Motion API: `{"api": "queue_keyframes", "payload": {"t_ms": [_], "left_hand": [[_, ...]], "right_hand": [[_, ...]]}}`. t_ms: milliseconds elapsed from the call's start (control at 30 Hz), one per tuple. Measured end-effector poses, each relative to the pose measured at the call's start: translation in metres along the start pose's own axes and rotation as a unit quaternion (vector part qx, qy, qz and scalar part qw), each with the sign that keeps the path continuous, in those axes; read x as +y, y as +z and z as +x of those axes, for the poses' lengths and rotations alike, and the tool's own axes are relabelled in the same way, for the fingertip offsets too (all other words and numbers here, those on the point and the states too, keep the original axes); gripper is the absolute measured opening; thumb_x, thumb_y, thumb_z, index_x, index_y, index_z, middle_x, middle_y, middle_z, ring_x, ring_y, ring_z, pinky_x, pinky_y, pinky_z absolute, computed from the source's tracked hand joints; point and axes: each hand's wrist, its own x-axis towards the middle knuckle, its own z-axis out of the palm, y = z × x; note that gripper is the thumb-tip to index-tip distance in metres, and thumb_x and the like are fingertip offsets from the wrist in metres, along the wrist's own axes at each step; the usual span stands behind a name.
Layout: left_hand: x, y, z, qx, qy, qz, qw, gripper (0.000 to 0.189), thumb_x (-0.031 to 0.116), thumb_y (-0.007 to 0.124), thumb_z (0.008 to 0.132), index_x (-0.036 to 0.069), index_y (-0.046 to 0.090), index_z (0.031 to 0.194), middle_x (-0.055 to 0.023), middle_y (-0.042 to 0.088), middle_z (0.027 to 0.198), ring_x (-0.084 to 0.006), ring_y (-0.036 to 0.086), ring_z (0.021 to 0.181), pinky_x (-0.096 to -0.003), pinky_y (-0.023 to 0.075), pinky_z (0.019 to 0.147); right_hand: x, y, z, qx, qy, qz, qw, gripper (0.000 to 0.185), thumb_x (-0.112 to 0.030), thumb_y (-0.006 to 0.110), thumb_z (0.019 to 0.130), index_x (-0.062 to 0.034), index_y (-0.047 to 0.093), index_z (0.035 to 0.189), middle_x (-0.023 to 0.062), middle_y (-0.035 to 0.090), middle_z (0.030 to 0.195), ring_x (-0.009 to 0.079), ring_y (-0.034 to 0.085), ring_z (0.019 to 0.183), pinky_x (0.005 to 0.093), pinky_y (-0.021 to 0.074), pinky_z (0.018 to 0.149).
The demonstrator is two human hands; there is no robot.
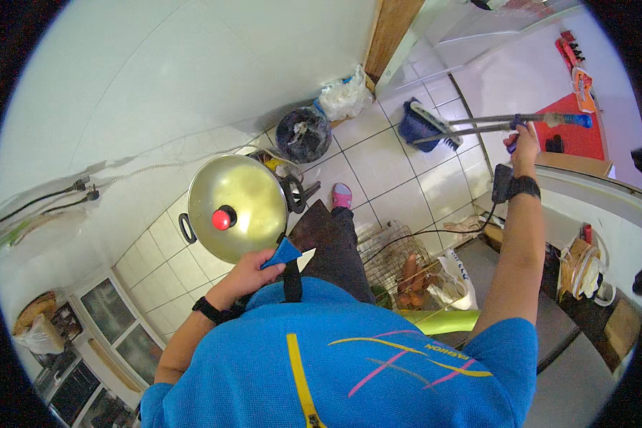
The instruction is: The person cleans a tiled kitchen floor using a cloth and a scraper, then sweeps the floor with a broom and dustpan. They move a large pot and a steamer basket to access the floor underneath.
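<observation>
My right hand (524,142) is stretched out to the right, closed around the long handles of a broom and a dustpan. The dark blue dustpan (414,131) and the pale, dark-bristled broom head (433,125) are close together at the far end, over the tiled floor. My left hand (257,273), in front of my waist, pinches a piece of blue fabric (282,253). Whether this is a separate cloth or the hem of my blue shirt (299,342), I cannot tell. Just beyond that hand is a large pan with a domed metal lid (241,198) and a red-topped knob.
A black-lined bin (303,135) and a white plastic bag (345,99) stand by the wall. A wire basket (393,254) and reddish-brown root vegetables (412,278) lie at my right. A black cable (433,231) crosses there. A glass-doored cabinet (107,307) stands at left.
</observation>
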Motion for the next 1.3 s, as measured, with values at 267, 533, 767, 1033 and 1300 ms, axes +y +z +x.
{"api": "queue_keyframes", "payload": {"t_ms": [267, 533, 767, 1033, 1300], "left_hand": [[-0.085, -0.048, -0.065, -0.054, 0.102, -0.021, 0.993, 0.015, 0.019, 0.057, 0.086, 0.006, 0.058, 0.093, 0.0026, 0.052, 0.068, -0.0059, 0.048, 0.062, -0.022, 0.0416, 0.056], [-0.203, -0.096, -0.161, -0.055, 0.153, -0.065, 0.985, 0.018, 0.022, 0.057, 0.086, 0.005, 0.059, 0.093, 0.0016, 0.052, 0.068, -0.0063, 0.048, 0.062, -0.022, 0.0406, 0.057], [-0.293, -0.095, -0.224, 0.035, 0.149, -0.23, 0.961, 0.012, 0.014, 0.058, 0.085, 0.006, 0.058, 0.094, 0.0033, 0.052, 0.069, -0.0055, 0.048, 0.063, -0.022, 0.041, 0.058], [-0.374, -0.06, -0.263, 0.226, 0.12, -0.348, 0.902, 0.009, 0.012, 0.061, 0.079, 0.009, 0.054, 0.084, 0.0029, 0.054, 0.072, -0.0064, 0.05, 0.064, -0.0211, 0.0394, 0.059], [-0.433, -0.05, -0.296, 0.302, 0.16, -0.446, 0.827, 0.012, 0.012, 0.06, 0.08, 0.008, 0.049, 0.084, 0.0008, 0.049, 0.067, -0.0092, 0.049, 0.059, -0.0231, 0.0409, 0.058]], "right_hand": [[0.025, 0.02, -0.203, 0.045, -0.013, 0.01, 0.999, 0.047, -0.004, 0.052, 0.079, 0.0006, 0.039, 0.124, 0.0049, 0.048, 0.061, 0.0124, 0.045, 0.044, 0.0275, 0.0434, 0.035], [0.039, 0.037, -0.412, 0.014, 0.008, -0.062, 0.998, 0.05, -0.007, 0.053, 0.081, -0.0031, 0.038, 0.129, 0.0047, 0.045, 0.054, 0.0131, 0.041, 0.038, 0.0286, 0.0359, 0.033], [0.066, 0.058, -0.533, -0.096, 0.075, -0.112, 0.986, 0.047, -0.007, 0.049, 0.084, -0.0046, 0.038, 0.129, 0.0022, 0.042, 0.05, 0.0126, 0.041, 0.038, 0.0298, 0.0359, 0.034], [0.079, 0.106, -0.666, -0.282, 0.171, -0.131, 0.935, 0.053, -0.007, 0.046, 0.084, -0.0076, 0.031, 0.135, 0.002, 0.042, 0.053, 0.0119, 0.042, 0.041, 0.0273, 0.0394, 0.035], [0.058, 0.176, -0.81, -0.51, 0.287, -0.104, 0.804, 0.058, -0.009, 0.046, 0.087, -0.0124, 0.018, 0.138, 0.0053, 0.047, 0.058, 0.0156, 0.047, 0.043, 0.0339, 0.0498, 0.049]]}}
